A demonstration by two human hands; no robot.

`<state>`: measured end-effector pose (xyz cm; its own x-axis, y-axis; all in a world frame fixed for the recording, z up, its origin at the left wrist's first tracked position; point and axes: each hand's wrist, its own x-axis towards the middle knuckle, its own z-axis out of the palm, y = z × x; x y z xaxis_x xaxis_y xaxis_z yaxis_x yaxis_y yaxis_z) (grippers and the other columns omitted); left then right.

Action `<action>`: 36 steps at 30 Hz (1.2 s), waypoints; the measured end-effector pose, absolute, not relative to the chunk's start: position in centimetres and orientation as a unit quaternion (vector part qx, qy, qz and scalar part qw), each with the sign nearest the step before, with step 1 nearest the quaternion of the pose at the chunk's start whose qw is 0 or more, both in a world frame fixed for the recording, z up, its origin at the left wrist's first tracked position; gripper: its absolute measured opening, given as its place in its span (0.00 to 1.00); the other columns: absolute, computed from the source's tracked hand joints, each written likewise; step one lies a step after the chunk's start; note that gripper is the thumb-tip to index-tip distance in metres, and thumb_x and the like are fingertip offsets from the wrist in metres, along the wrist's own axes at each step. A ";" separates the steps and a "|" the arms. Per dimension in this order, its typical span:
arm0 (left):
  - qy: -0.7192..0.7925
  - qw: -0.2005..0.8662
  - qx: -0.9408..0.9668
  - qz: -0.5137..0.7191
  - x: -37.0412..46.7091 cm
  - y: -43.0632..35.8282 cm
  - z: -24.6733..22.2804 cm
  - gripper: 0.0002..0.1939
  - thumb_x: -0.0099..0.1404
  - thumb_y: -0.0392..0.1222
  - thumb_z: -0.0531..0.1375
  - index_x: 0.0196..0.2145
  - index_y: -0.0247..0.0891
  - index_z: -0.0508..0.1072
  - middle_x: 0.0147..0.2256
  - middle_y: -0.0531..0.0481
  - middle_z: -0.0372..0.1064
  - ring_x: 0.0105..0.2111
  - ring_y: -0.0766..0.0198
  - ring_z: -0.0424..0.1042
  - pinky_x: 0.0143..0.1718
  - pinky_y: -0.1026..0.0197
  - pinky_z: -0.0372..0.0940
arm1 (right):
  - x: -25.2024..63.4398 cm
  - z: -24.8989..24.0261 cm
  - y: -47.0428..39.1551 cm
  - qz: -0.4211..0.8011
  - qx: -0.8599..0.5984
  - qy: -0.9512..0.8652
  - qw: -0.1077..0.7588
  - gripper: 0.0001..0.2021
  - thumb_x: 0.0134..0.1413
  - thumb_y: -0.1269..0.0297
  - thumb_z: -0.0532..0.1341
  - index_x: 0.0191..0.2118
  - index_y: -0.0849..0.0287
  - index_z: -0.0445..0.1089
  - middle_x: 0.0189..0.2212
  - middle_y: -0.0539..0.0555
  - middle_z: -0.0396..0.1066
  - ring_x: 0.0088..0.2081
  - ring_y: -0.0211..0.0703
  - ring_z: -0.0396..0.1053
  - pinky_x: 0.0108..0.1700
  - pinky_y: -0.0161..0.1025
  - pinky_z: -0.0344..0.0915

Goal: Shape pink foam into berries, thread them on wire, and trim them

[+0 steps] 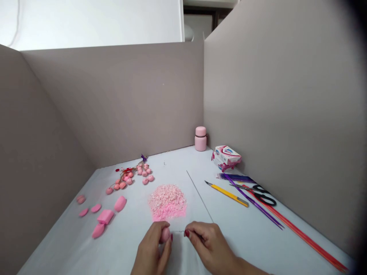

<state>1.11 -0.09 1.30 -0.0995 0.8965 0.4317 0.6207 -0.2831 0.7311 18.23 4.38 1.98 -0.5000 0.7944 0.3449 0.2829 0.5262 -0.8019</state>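
Near the front middle of the table, my left hand (154, 248) is closed around a small pink ball (164, 235). A thin wire (178, 231) runs from the ball's right side across to my right hand (209, 244), whose thumb and forefinger pinch its other end. The wire looks slightly wavy. Just beyond both hands lies a heap of pink crumbs (168, 200), brighter pink along its near edge.
Left are pink chunks (105, 216) and bunches of pink balls on stems (122, 185). Right lie a yellow craft knife (229, 194), black scissors (262, 198), purple stems (258, 206), red strips (306, 240) and boxes (228, 154). A pink bottle (200, 139) stands by the grey partitions (129, 103).
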 end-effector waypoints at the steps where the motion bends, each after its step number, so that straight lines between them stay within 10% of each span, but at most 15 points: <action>1: 0.582 0.167 0.654 0.454 1.1 -0.1 1.3 0.04 0.60 0.36 0.53 0.31 0.43 0.67 0.23 0.54 0.60 0.22 0.63 0.62 0.25 0.62 0.58 | 18.2 1.9 4.4 0.352 -0.346 -0.789 0.367 0.12 0.57 0.68 0.50 0.27 0.58 0.68 0.22 0.49 0.68 0.25 0.37 0.65 0.28 0.31 0.58; 8: 0.548 0.069 0.718 0.424 1.7 -0.3 0.1 0.10 0.59 0.37 0.57 0.39 0.44 0.71 0.27 0.51 0.64 0.26 0.63 0.66 0.27 0.64 0.61 | 17.9 1.6 4.3 0.333 -0.350 -0.820 0.307 0.13 0.56 0.68 0.50 0.26 0.59 0.69 0.21 0.49 0.68 0.24 0.37 0.64 0.27 0.31 0.57; 14: 0.570 -0.001 0.748 0.340 1.5 -0.1 0.6 0.11 0.62 0.39 0.54 0.24 0.43 0.73 0.22 0.52 0.62 0.22 0.64 0.65 0.23 0.64 0.58 | 17.9 1.7 4.2 0.340 -0.337 -0.828 0.292 0.12 0.56 0.68 0.50 0.28 0.59 0.70 0.22 0.49 0.69 0.24 0.38 0.65 0.27 0.31 0.58; 27: 0.589 0.390 0.501 0.500 0.3 0.1 1.2 0.12 0.59 0.45 0.55 0.41 0.40 0.66 0.38 0.47 0.69 0.39 0.58 0.68 0.42 0.58 0.60 | 18.3 2.2 4.4 0.340 -0.347 -0.794 0.365 0.12 0.58 0.67 0.49 0.29 0.58 0.67 0.23 0.49 0.68 0.25 0.37 0.64 0.28 0.32 0.57; 36: 0.579 0.324 0.599 0.449 0.9 0.1 1.7 0.08 0.62 0.45 0.53 0.39 0.43 0.65 0.37 0.50 0.70 0.37 0.60 0.70 0.40 0.61 0.61 | 18.3 2.3 4.2 0.332 -0.328 -0.805 0.367 0.12 0.59 0.67 0.48 0.28 0.59 0.66 0.22 0.49 0.66 0.24 0.37 0.63 0.28 0.31 0.57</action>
